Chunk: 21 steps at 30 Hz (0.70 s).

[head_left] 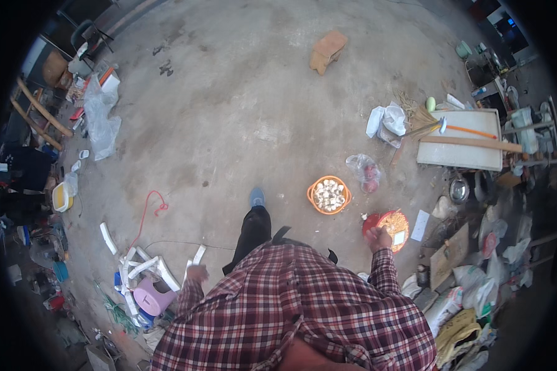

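My right hand [378,239] is at the left edge of a round red container [406,242] filled with small orange-yellow pieces. Its fingers look curled; what they hold, if anything, is too small to make out. A plain red thing [370,223] lies just beyond those fingers. On the other side, my left hand [197,273] hangs low beside white foam strips [143,266], and its fingers are smeared. Ahead and left of the red container stands an orange basket [310,201] of white, garlic-like bulbs [329,195].
A clear bag with red contents [370,177] lies beyond the basket. A lilac plastic stool [153,298] rests among the foam. Sacks [444,307] and clutter line the right. A white board [464,156] lies farther right; cardboard [328,51] sits far ahead.
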### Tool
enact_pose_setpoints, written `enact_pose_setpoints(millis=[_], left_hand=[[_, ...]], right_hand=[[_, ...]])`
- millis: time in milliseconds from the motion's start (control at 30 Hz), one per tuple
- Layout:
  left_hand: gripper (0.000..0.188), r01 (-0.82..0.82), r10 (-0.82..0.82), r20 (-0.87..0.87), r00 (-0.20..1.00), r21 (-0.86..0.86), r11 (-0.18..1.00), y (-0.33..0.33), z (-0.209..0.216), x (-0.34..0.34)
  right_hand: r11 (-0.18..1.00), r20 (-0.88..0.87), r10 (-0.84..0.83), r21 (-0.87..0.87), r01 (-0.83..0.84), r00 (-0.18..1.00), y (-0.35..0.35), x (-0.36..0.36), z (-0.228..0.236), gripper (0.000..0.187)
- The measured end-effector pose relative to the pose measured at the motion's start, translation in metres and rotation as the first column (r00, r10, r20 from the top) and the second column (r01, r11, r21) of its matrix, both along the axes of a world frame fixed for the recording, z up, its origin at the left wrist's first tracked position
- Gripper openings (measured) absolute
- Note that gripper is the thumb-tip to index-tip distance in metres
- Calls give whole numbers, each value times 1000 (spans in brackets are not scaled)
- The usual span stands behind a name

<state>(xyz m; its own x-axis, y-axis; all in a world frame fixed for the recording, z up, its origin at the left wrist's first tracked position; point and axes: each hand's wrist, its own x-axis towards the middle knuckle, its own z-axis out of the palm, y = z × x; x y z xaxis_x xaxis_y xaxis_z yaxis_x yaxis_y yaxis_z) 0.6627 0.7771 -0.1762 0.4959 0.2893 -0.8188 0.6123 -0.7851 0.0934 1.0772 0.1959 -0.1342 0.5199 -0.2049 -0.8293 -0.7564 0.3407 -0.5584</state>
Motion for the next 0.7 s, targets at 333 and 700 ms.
enact_pose_setpoints(millis=[333, 700], left_hand=[[17, -705, 817, 125, 563, -442, 554, 147, 51, 332], [21, -302, 323, 109, 940, -175, 937, 237, 75, 450]], right_hand=[[917, 48, -399, 32, 398, 916, 35, 35, 61, 58], [765, 212, -518, 548, 338, 829, 180, 289, 73, 94]])
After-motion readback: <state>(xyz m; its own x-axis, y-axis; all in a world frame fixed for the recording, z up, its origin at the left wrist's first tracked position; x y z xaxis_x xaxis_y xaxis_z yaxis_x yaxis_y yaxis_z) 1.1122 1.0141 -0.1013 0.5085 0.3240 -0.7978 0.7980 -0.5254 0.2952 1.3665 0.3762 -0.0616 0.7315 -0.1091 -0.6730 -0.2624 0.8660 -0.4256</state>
